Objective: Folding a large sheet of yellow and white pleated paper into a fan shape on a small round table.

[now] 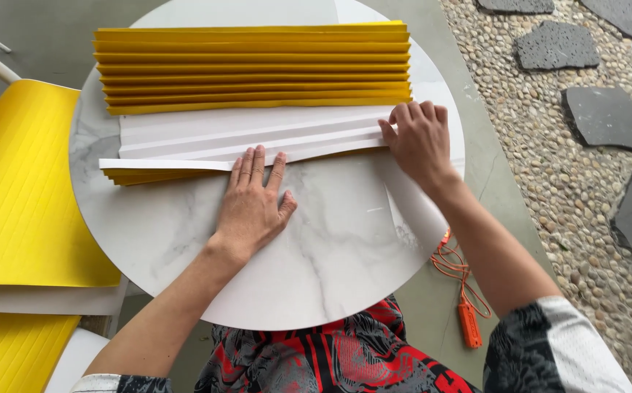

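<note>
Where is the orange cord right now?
In the head view, the orange cord lies on the floor right of the round table, under the right forearm.

Left hand lies flat, palm down, fingers stretched forward and close together, thumb out to the side. Right hand reaches in from the right, wrist bent, fingers curled and pressing down. Both forearms are bare and extended.
</note>
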